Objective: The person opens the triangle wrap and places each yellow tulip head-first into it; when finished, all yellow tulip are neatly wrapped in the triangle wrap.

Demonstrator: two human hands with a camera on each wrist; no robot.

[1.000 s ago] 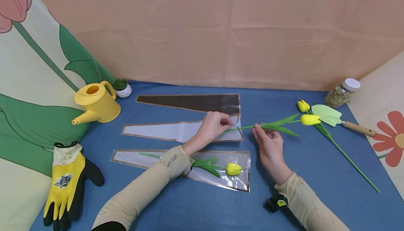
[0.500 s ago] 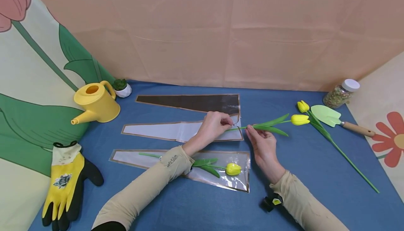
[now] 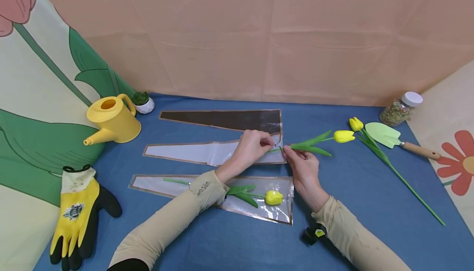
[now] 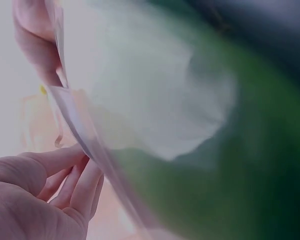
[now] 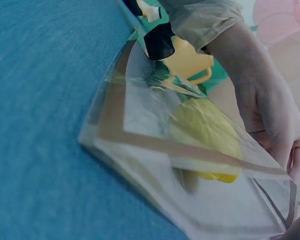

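Left hand (image 3: 252,147) in there with a narrow grip, pinching the middle sleeve's (image 3: 192,151) wide end, right hand (image 3: 305,171) at its four o'clock, grip holding a yellow tulip (image 3: 312,149) by the stem, bloom (image 3: 344,136) toward three, blue desk (image 3: 229,246) below.

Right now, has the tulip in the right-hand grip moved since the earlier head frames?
Yes, leftward in the head view: the held tulip sits farther from the trowel, which lies where it did.
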